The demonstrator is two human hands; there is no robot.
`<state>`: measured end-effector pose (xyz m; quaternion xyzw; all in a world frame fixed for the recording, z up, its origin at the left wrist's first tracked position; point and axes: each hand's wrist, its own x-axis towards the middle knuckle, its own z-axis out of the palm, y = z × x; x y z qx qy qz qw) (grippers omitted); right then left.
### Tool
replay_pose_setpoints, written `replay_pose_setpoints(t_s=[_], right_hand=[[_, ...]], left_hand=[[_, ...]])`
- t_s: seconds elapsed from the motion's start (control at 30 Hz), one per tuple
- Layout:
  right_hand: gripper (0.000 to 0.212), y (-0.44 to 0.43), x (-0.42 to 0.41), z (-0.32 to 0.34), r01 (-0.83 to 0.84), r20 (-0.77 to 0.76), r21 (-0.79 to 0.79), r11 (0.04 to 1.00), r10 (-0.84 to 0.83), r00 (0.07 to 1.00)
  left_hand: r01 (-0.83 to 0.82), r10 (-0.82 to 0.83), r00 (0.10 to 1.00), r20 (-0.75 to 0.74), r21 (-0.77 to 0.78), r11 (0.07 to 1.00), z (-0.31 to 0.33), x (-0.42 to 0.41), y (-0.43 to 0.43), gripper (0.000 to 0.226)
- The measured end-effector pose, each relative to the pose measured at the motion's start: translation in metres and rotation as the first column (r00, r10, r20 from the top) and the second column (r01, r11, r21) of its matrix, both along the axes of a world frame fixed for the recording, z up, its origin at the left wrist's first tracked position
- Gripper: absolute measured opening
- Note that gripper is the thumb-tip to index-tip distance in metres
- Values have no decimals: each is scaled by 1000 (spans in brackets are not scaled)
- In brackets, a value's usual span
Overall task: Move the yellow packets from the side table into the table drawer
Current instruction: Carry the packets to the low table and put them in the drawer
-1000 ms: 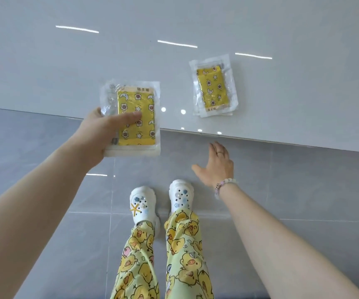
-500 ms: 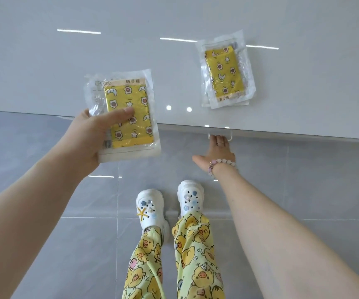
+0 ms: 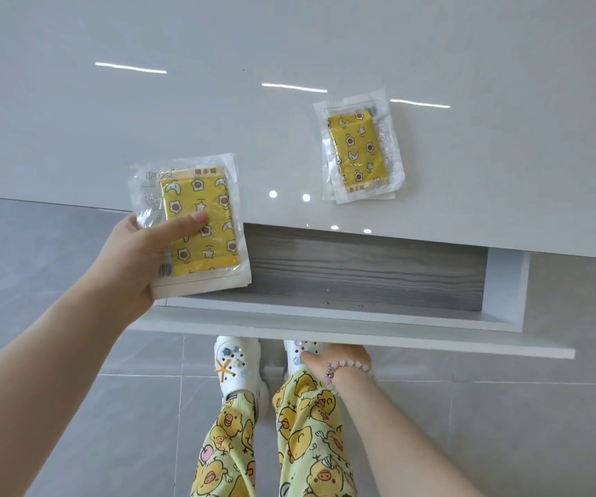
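Note:
My left hand [image 3: 135,256] grips a stack of yellow packets [image 3: 199,227] in clear wrappers, thumb on top, held over the left end of the open drawer [image 3: 361,278]. The drawer has a grey wood-grain bottom and a white front panel [image 3: 397,340]. My right hand [image 3: 336,356] is under that front panel, fingers hidden beneath its edge. More yellow packets [image 3: 357,148] lie stacked on the glossy white tabletop [image 3: 146,120], to the right of my left hand.
Grey floor tiles [image 3: 540,425] surround me. My feet in white clogs [image 3: 237,367] stand right below the drawer front, which juts out toward my legs.
The drawer has been pulled out from under the tabletop by my right hand. My left hand with the packets has stayed over the table edge, now above the drawer's left end.

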<state>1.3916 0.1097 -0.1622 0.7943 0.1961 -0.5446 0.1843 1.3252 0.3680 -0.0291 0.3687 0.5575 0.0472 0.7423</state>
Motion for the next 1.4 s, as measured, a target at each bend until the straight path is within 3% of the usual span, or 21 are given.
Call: replay_pose_setpoints(t_s=[0.13, 0.37, 0.5, 0.6, 0.67, 0.7, 0.77, 0.8, 0.87, 0.9, 0.97, 1.03, 1.17, 1.3, 1.4], right_hand=[[45, -11, -5, 5, 81, -51, -29, 996, -82, 995], [55, -29, -25, 11, -1, -56, -11, 1000, 1, 998], [60, -16, -25, 34, -222, -90, -34, 975, 218, 972], [51, 13, -21, 83, -297, -438, 62, 953, 294, 849], [41, 39, 8, 120, -125, -615, 166, 978, 202, 762], [35, 53, 30, 135, 10, -616, 220, 975, 131, 777], [17, 84, 80, 155, 293, -456, 412, 863, -83, 886], [13, 100, 105, 158, 390, -306, 546, 741, -257, 917], [1, 130, 150, 153, 367, 22, 777, 512, -605, 796], [14, 143, 165, 149, 296, 161, 819, 491, -692, 704], [50, 158, 188, 133, 261, 305, 765, 589, -688, 659], [71, 166, 193, 123, 332, 332, 644, 689, -643, 690], [83, 169, 185, 107, 419, 366, 543, 728, -654, 662], [69, 177, 180, 104, 588, 46, 397, 705, -655, 754], [66, 182, 172, 104, 568, -6, 336, 751, -602, 799]], left_hand=[[-33, 33, 999, 1, 28, 999, 0, -4, -3, 39], [-24, 24, 1000, 6, 21, 999, 2, -13, 0, 39], [-31, 31, 1000, 1, 6, 999, -2, -17, -1, 44], [-77, 77, 997, -4, -18, 997, -5, -22, -8, 47], [-100, 99, 995, -18, -42, 994, -8, -26, -14, 46], [-104, 102, 994, -31, -52, 993, -10, -27, -19, 45], [-101, 98, 994, -56, -65, 993, -14, -30, -26, 45], [-97, 93, 994, -60, -70, 993, -16, -31, -30, 46], [-85, 81, 995, -55, -72, 994, -19, -34, -33, 48], [-80, 76, 996, -55, -71, 994, -20, -35, -34, 49], [-80, 77, 995, -56, -62, 995, -22, -35, -36, 50], [-89, 87, 995, -41, -50, 995, -23, -34, -37, 47], [-59, 57, 998, -28, -68, 996, -22, -27, -44, 38], [2, -4, 1000, -29, -65, 998, -22, -19, -44, 43], [19, -21, 999, -43, -45, 999, -21, -15, -43, 45]])
